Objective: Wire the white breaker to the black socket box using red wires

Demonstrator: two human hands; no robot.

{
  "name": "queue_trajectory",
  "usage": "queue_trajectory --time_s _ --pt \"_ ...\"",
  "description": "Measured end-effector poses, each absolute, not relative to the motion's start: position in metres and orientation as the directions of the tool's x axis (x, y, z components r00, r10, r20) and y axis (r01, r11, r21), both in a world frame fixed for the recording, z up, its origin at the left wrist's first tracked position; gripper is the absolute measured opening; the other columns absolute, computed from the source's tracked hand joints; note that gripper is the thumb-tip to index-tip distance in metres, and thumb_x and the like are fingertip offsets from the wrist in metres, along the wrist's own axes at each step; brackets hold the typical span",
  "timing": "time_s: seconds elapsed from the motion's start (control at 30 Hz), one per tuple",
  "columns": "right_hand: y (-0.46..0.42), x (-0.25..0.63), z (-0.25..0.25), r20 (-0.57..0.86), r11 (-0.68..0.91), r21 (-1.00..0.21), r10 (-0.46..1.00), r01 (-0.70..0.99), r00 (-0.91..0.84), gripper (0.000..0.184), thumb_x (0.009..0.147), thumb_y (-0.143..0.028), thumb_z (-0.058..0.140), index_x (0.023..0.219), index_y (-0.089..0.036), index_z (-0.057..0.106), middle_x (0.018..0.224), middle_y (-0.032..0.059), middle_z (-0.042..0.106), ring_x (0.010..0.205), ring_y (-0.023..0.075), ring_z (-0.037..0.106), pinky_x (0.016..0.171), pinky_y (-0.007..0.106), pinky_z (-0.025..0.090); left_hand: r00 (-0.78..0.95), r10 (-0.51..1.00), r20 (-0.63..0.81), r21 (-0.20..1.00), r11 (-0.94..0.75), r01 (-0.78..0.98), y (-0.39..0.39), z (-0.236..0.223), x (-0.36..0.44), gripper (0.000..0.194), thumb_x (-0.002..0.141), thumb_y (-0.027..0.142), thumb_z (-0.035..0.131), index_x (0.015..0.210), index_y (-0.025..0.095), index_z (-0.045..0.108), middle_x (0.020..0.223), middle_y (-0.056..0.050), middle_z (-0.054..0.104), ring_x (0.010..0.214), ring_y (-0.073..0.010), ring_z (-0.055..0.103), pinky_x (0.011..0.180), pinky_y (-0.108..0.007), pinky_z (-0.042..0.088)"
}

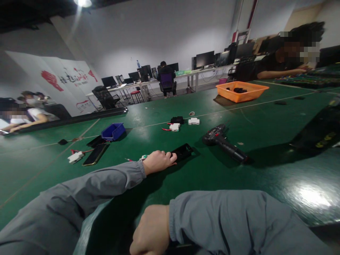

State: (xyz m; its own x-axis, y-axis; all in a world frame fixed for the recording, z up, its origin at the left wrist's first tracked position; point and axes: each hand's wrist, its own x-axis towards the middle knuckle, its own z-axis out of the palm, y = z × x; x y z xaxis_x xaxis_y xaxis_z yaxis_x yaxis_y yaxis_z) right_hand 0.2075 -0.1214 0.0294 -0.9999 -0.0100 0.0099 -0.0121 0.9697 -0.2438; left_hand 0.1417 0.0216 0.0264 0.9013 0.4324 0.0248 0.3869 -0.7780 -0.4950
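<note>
My left hand point(159, 162) is closed round one end of a black plastic housing point(183, 152) with an open hollow, lying on the green table. By its wrist a small white and green part point(143, 157) peeks out. My right hand point(151, 230) is low in front of me, near a dark space at the table's front edge; its fingers are hidden. To the right lies a black cordless drill point(224, 143) on its side. Beyond the housing are a white connector with red wires point(174, 127), another white piece point(193, 121) and a black piece point(177, 120).
At left stand a blue bin point(113, 131), a phone point(96, 154) and a white wired part point(76, 157). An orange basket point(241, 91) holds black items. A dark object point(318, 124) stands at right. Other people sit around the table's far sides.
</note>
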Motion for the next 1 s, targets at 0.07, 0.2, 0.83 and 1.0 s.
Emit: queue_trajectory --time_s 0.07,0.2,0.83,1.0 --pt "-0.121 0.207 0.029 0.030 0.969 -0.246 -0.006 -0.013 -1.000 0.025 0.095 -0.038 0.050 0.085 -0.022 0.068 0.089 -0.0013 0.074 0.076 0.0131 0.064 0.045 0.026 0.030 0.890 0.454 0.043 -0.459 -0.782 0.421 0.023 0.024 0.142 0.038 0.104 0.039 0.029 0.124 0.016 0.051 0.086 -0.011 0.065 0.070 -0.0203 0.067 0.058 -0.028 0.043" --pt "-0.121 0.206 0.023 0.021 0.963 -0.269 -0.021 -0.026 -1.000 0.025 0.095 -0.038 0.050 0.084 -0.024 0.068 0.086 -0.0023 0.073 0.074 0.0125 0.064 0.045 0.026 0.030 0.852 0.520 0.058 -0.410 -0.766 0.496 0.026 0.024 0.140 0.038 0.104 0.036 0.028 0.120 0.013 0.054 0.085 -0.013 0.066 0.071 -0.0213 0.069 0.059 -0.028 0.045" --pt "-0.125 0.203 0.008 0.117 0.963 -0.265 0.082 0.049 -0.990 0.028 0.092 -0.043 0.051 0.079 -0.024 0.067 0.085 -0.0053 0.073 0.076 0.0122 0.065 0.045 0.028 0.031 0.116 0.989 0.097 -0.218 -0.093 0.971 0.059 0.032 0.025 0.042 0.098 0.043 0.024 0.115 0.012 0.047 0.085 -0.014 0.071 0.077 -0.0288 0.071 0.068 -0.036 0.051" --pt "-0.127 0.204 0.010 0.148 0.968 -0.235 0.124 0.087 -0.981 0.027 0.090 -0.042 0.054 0.076 -0.024 0.066 0.081 -0.0067 0.072 0.074 0.0109 0.064 0.046 0.028 0.031 0.028 0.986 0.166 -0.198 0.006 0.980 0.056 0.028 0.005 0.043 0.097 0.046 0.026 0.117 0.015 0.048 0.089 -0.013 0.071 0.081 -0.0315 0.070 0.070 -0.038 0.050"
